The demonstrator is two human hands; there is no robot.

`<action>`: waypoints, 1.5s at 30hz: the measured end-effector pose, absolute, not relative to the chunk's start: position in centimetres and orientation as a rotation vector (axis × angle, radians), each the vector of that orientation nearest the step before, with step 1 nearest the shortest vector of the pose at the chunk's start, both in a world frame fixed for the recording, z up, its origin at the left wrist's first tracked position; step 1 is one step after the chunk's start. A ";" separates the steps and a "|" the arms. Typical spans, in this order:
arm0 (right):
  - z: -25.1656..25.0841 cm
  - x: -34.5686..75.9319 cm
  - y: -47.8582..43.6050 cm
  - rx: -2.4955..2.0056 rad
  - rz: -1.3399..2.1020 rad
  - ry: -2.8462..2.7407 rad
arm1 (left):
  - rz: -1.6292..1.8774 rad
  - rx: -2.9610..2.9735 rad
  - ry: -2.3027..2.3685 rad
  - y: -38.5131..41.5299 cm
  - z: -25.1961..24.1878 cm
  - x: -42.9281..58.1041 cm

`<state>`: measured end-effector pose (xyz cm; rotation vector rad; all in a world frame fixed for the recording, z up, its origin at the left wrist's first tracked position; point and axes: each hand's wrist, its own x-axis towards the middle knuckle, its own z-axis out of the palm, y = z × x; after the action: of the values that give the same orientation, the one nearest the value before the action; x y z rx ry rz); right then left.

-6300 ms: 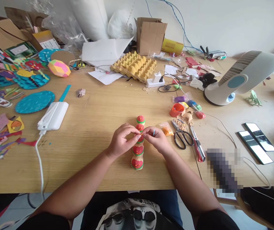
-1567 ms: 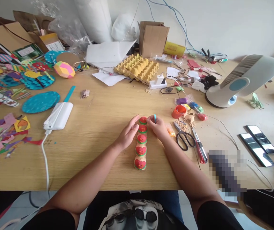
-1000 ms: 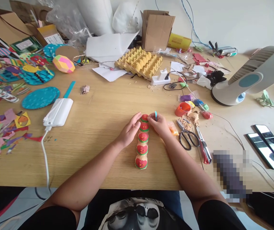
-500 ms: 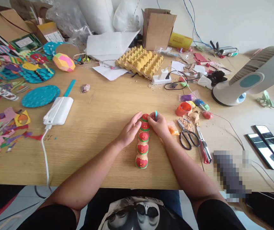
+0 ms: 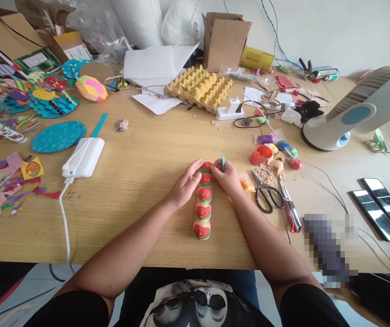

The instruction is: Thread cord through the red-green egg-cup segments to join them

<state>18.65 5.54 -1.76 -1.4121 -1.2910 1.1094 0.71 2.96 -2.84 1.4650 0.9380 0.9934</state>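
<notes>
A row of egg-carton cups with red tops and green rims lies lengthwise on the wooden table, running away from me. My left hand rests against the left side of the far cups, fingers stretched out and touching them. My right hand presses on the right side of the farthest cup and pinches a small blue tool that sticks up between its fingers.
Black scissors and a red utility knife lie just right of my right hand, with an orange cup and clay bits behind. A white power bank lies left, a yellow egg tray at the back, a fan and two phones right.
Both hands have moved from the middle cups to the far end of the row. In the last second they have barely shifted.
</notes>
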 end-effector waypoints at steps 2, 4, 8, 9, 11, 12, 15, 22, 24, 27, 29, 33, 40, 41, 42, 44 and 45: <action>-1.5 18.8 5.4 -1.405 1.129 -1.267 | 0.991 1.454 0.940 2.9 -2.8 0.7; -1.4 18.8 5.3 -1.416 1.138 -1.238 | 0.989 1.446 0.946 2.9 -2.7 0.7; -1.4 18.7 5.4 -1.420 1.138 -1.230 | 0.999 1.440 0.948 2.8 -2.6 0.8; -1.4 18.6 5.5 -1.416 1.130 -1.241 | 1.000 1.443 0.943 2.9 -2.6 0.8; -1.5 18.5 5.6 -1.416 1.112 -1.257 | 1.000 1.449 0.935 2.9 -2.6 0.8; -1.5 18.5 5.6 -1.418 1.111 -1.259 | 1.001 1.449 0.934 2.9 -2.7 0.8; -1.5 18.4 5.6 -1.421 1.134 -1.246 | 1.001 1.440 0.934 2.9 -2.8 0.8; -1.7 18.5 5.7 -1.412 1.153 -1.218 | 1.008 1.428 0.927 2.9 -2.8 0.8; -1.8 18.5 5.8 -1.411 1.165 -1.216 | 1.007 1.429 0.933 2.9 -2.8 0.8; -1.8 18.5 5.7 -1.395 1.184 -1.209 | 1.000 1.439 0.944 2.9 -2.8 0.8; -1.8 18.6 5.7 -1.392 1.185 -1.194 | 0.998 1.449 0.950 3.0 -2.7 0.8; -1.6 19.0 5.8 -1.359 1.227 -1.028 | 1.059 1.443 0.975 3.1 -2.9 0.6; 0.1 20.6 5.6 -1.010 1.573 -0.540 | 1.264 1.401 1.055 3.4 -3.5 0.3; 0.5 20.8 5.4 -0.967 1.631 -0.477 | 1.277 1.426 1.073 3.4 -3.4 0.3; 0.9 20.8 5.1 -0.922 1.681 -0.423 | 1.293 1.464 1.091 3.3 -3.3 0.3; 1.7 20.7 4.3 -0.836 1.770 -0.365 | 1.343 1.580 1.113 3.0 -2.9 0.2; 2.1 20.6 3.8 -0.797 1.805 -0.365 | 1.380 1.653 1.110 2.8 -2.6 0.3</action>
<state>20.60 3.76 2.05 -0.7971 -0.3650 1.8048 0.25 2.80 -2.64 1.6533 1.1097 1.3802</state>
